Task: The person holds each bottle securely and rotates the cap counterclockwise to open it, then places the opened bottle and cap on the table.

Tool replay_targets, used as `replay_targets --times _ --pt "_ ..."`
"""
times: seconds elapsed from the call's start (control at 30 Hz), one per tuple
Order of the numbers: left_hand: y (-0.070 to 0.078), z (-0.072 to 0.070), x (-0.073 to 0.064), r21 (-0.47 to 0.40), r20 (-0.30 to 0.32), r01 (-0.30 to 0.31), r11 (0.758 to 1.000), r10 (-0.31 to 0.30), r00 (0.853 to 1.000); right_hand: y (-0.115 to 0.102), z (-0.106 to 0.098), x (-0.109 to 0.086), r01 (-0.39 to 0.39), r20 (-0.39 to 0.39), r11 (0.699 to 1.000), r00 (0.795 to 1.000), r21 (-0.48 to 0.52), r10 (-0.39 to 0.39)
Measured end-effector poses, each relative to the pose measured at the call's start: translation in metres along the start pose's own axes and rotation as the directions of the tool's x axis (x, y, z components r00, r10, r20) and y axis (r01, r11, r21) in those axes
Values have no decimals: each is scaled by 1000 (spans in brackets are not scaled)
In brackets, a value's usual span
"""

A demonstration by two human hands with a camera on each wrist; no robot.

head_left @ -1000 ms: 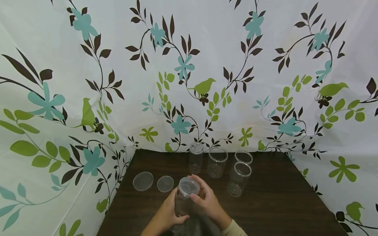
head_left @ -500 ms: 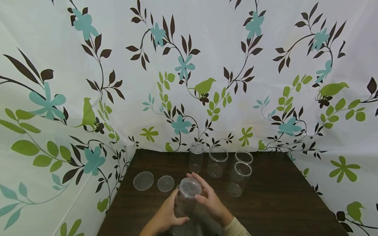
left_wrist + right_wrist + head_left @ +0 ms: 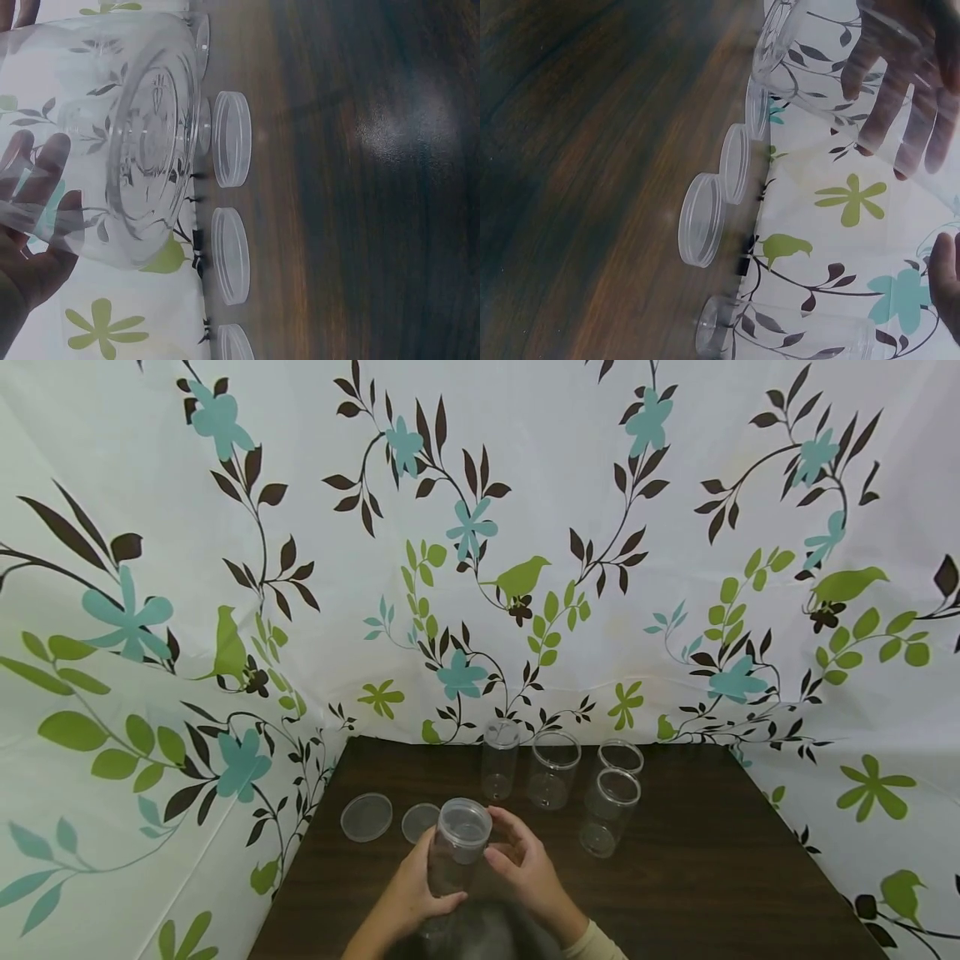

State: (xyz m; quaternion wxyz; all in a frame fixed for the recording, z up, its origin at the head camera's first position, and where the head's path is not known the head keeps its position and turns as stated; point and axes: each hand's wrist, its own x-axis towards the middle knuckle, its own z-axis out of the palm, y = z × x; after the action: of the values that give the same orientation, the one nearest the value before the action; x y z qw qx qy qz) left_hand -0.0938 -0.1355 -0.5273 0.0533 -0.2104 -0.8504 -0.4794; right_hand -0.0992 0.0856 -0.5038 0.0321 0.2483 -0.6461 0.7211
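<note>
My left hand (image 3: 414,887) grips a clear plastic jar (image 3: 450,868) around its side, above the table's near part. On the jar's top sits a clear lid (image 3: 465,820). My right hand (image 3: 534,881) stays at the right of that lid, its fingertips at or just off the rim; contact is hard to tell. The jar's ridged base (image 3: 154,142) shows in the left wrist view, tilted, with fingers around the wall. Loose lids lie behind: a larger lid (image 3: 366,817) and a smaller lid (image 3: 418,821), partly covered by my left hand.
Along the back of the dark wood table (image 3: 712,843) stand a narrow jar (image 3: 499,764), a wide jar (image 3: 553,777) and, to the right, a front jar (image 3: 603,827) overlapping a rear jar (image 3: 621,756). A patterned cloth (image 3: 570,635) hangs behind. Three lids, including one lid (image 3: 703,220), show in the right wrist view.
The jar has moved left and slightly up in my left hand, nearing the small lid. My right hand, earlier against the jar's lid, is now at its right edge with less overlap.
</note>
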Motion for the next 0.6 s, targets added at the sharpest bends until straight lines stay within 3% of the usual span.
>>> replay_targets --times 0.2,0.4,0.5,0.6 --pt "3 4 -1 35 8 -76 996 76 997 -2 0 2 -13 11 1000 1000 16 13" --pt "8 0 -4 -77 112 -77 994 85 990 0 -11 6 59 149 992 986 110 -75" --pt "9 -4 -5 -149 187 -73 986 100 977 -2 -17 7 28 246 974 966 226 -84" --pt "10 -7 -6 -260 282 -45 964 120 952 -3 -20 8 -24 336 942 937 334 -96"
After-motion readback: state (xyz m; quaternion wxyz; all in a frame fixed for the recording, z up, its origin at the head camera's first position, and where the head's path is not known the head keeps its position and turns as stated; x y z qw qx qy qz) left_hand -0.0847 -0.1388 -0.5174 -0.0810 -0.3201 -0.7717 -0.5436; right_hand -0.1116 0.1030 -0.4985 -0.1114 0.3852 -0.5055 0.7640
